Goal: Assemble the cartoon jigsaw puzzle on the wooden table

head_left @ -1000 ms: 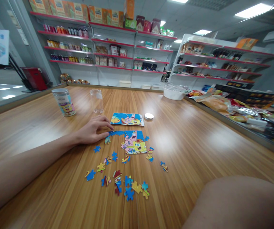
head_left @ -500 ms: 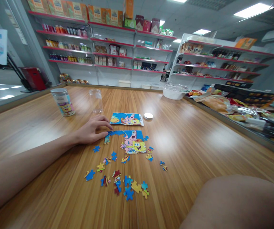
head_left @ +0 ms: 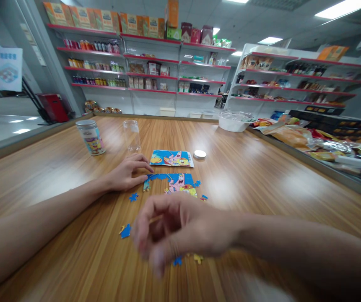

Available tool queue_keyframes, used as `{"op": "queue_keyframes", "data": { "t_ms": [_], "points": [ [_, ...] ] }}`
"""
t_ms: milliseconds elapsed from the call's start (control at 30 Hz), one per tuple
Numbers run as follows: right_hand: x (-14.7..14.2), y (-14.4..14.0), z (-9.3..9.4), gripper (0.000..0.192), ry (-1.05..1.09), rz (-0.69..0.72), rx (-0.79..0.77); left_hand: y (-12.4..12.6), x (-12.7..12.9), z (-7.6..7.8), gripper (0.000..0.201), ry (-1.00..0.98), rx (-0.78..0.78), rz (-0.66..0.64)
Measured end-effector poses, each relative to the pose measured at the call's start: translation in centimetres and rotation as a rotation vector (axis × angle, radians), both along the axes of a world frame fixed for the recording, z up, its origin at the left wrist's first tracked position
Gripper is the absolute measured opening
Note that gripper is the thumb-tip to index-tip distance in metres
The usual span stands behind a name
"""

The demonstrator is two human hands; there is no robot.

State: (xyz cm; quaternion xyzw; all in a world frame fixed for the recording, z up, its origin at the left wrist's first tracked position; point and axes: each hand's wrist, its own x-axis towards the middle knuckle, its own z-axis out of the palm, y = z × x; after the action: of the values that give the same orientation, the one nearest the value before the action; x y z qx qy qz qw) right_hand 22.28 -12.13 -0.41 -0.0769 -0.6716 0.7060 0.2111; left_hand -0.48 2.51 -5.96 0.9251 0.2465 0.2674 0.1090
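Cardboard puzzle (head_left: 182,181), cartoon-printed, rectangular and partly assembled, lies on the brown wood-grain tabletop (head_left: 246,172). Left bare hand (head_left: 128,173): thumb and index finger slightly apart at the puzzle's upper left corner. Right bare hand (head_left: 193,226): blurred, fingers curled; grip contents cannot be told. Caution: sideways thumb pressure could split the narrow joined strip; a low right-hand sweep could scatter loose blue and yellow pieces (head_left: 125,231). Far-side obstacles: flat cartoon-printed card (head_left: 171,158), round white lid (head_left: 200,154), clear cylindrical jar (head_left: 132,136).

Only illegible lettering on the white sign (head_left: 8,69), the can (head_left: 91,137) and orange boxes (head_left: 107,20).
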Motion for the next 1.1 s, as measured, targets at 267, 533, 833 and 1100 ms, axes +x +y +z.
{"op": "queue_keyframes", "data": {
  "t_ms": [267, 533, 833, 1100],
  "points": [
    [2.1, 7.9, -4.5, 0.026, 0.061, -0.403, -0.132, -0.2, 0.0, -0.1, 0.022, -0.003, -0.017, -0.007],
    [2.6, 8.0, -5.1, 0.023, 0.158, -0.408, -0.313, -0.4, 0.4, 0.0, 0.023, 0.020, -0.043, -0.026],
    [2.6, 7.9, -5.3, 0.020, 0.063, -0.549, 0.224, -0.4, 0.4, 0.1, 0.025, 0.044, -0.065, -0.045],
    [2.5, 6.6, -4.8, 0.026, -0.092, -0.446, 1.147, -0.4, 0.3, 0.0, 0.023, 0.049, -0.056, -0.056]
  ]
}}
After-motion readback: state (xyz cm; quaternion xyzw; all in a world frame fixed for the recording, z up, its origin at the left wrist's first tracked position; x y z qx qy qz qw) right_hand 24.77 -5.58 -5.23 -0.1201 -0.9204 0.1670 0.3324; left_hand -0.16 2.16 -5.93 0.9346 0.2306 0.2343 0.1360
